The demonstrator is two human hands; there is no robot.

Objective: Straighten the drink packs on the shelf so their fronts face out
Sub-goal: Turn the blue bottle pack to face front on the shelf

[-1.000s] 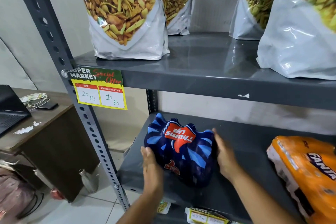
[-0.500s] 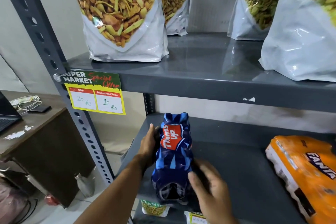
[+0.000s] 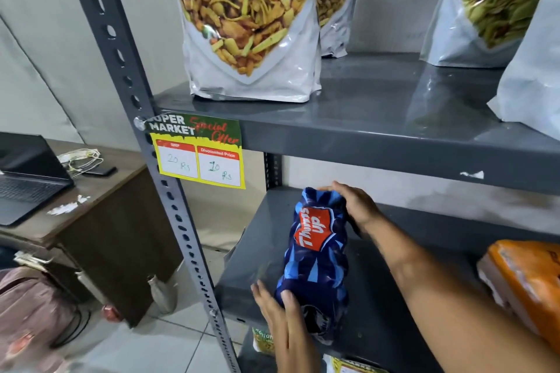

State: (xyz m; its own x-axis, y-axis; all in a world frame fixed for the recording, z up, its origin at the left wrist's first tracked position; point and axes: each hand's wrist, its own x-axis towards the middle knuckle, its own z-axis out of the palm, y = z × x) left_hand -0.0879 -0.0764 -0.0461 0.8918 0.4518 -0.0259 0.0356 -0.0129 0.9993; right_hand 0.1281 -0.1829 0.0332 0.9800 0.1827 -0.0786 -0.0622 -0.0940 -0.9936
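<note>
Both hands hold the blue Thums Up pack (image 3: pixel 315 254) endwise on the shelf (image 3: pixel 242 275): left grip (image 3: pixel 283 315) near end, right grip (image 3: pixel 359 209) far end

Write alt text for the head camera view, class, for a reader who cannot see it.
Two bare hands hold a blue Thums Up drink pack lying lengthwise on a grey metal shelf: the right hand at its far end, the left hand at its near end. An orange drink pack lies to the right.

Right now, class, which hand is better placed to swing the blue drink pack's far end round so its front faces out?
Probably the right hand: it cups the blue drink pack's far end, while the left hand steadies the near end.
</note>
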